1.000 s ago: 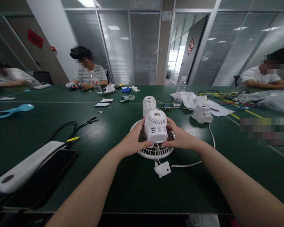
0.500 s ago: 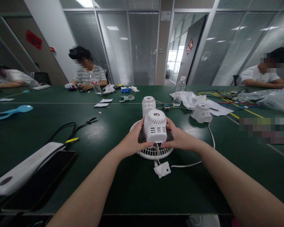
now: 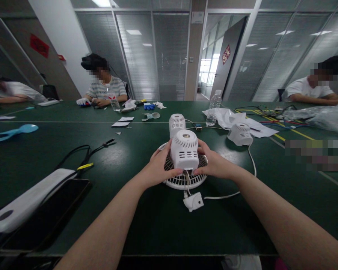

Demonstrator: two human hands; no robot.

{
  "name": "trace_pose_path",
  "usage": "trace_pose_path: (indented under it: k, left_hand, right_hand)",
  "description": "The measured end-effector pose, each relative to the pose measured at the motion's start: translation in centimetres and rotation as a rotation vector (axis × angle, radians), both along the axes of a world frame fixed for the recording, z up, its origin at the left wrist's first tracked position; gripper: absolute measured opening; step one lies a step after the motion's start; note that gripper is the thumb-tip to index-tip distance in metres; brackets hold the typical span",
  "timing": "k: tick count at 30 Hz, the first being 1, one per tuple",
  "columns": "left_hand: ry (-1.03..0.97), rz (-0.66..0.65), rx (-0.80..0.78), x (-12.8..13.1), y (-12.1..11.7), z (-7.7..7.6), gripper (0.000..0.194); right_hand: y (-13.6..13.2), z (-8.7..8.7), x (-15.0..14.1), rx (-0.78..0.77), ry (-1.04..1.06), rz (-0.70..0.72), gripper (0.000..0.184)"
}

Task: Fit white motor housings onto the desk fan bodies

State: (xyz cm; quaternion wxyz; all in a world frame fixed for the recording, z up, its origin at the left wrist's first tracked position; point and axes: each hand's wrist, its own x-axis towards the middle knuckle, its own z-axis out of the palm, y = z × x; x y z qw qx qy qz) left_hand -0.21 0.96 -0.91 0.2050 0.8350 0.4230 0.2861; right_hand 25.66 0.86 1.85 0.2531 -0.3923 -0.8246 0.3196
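Observation:
Between my two hands sits a white fan motor housing (image 3: 185, 150) with vent slots, resting over a round white fan grille (image 3: 183, 184) that lies on the table. My left hand (image 3: 160, 163) grips the housing's left side, thumb at its lower front edge. On the right side my right hand (image 3: 211, 161) grips it in the same way. A white cable runs down from the housing's underside to a small white plastic piece (image 3: 193, 202) at the near edge of the grille. The housing's inside is hidden.
Behind the grille stands another white housing (image 3: 177, 123); a third housing (image 3: 240, 134) with a cable lies to the right. A water bottle (image 3: 214, 108) stands beyond. At left are a phone (image 3: 47, 217), a white power bank-like bar (image 3: 33, 200) and black cables. Co-workers sit across the table.
Both hands keep their grip on the housing, with almost no movement. The view has shifted very slightly.

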Motion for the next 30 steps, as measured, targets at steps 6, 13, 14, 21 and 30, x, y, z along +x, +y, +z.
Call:
trace_pose_path:
  k: [6,13,14,21,30]
  left_hand:
    - [-0.007,-0.018,-0.007,0.0,0.0,0.2,0.106]
    - [-0.004,-0.016,0.035,-0.1,0.2,-0.1,0.107]
    - [0.009,-0.010,0.049,-0.1,0.3,-0.2,0.108]
    - [-0.014,0.181,0.100,-0.2,0.1,0.4,0.069]
    - [-0.275,0.155,0.121,0.4,-0.8,0.8,0.021]
  right_hand:
    - [0.1,-0.1,0.0,0.024,-0.033,-0.019,0.123]
    - [0.3,-0.5,-0.1,0.055,-0.030,0.019,0.125]
    - [0.3,-0.4,-0.1,0.053,-0.025,0.030,0.125]
    - [1.8,-0.2,2.3,0.119,-0.128,-0.110,0.112]
    - [4.2,-2.1,3.8,0.320,-0.138,-0.367,0.040]
